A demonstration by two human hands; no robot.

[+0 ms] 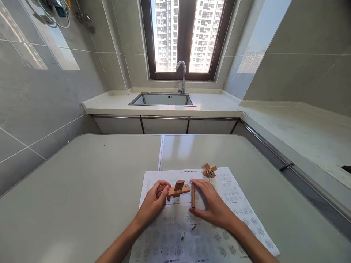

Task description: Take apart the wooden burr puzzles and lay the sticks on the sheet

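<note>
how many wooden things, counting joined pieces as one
3: joined pieces in left hand, stick in right hand, cluster at far edge of paper; hands may hide more.

Smooth wooden stick (193, 196), wooden plank (172, 191), paper sheet (201, 237), glossy tabletop (82, 190), shiny metal faucet (184, 75)

A broad, pale table (82, 190) spreads to either side of the hands, a straight seam (161, 153) running away beyond the left hand (156, 199). On it lies a printed white sheet (203, 239) — beneath both hands — with a small wooden cross-shaped block (210, 170) at its far edge, just beyond the right hand (210, 202).
</note>
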